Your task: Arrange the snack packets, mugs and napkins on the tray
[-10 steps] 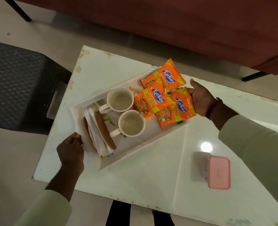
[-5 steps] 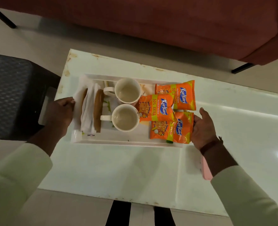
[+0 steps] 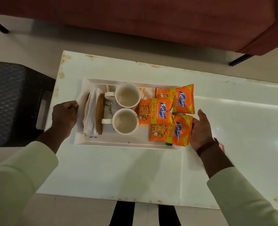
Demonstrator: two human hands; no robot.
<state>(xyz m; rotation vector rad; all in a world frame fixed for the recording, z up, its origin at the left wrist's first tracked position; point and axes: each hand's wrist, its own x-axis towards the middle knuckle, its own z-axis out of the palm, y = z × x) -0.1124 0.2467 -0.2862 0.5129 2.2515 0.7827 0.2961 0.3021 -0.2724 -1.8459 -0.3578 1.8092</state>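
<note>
Packets, mugs and napkins all sit on the tray (image 3: 112,141) already, so I judge the arranging nearly done: three snack packets (image 3: 156,111) overlapping at its right end, two mugs (image 3: 126,108) mid-tray, napkins (image 3: 91,115) at the left. My left hand (image 3: 64,114) curls over the left rim; my right hand (image 3: 200,129) cups the right end, fingertips hidden behind a packet, so its grip I cannot tell.

The left hand (image 3: 64,115) curls on the white tray's (image 3: 118,141) left end, napkins (image 3: 91,115) just beyond its fingertips. The right hand (image 3: 200,129) grips the right end, fingers against the nearest snack packet (image 3: 170,129). Two mugs (image 3: 126,108) stand between.
</note>
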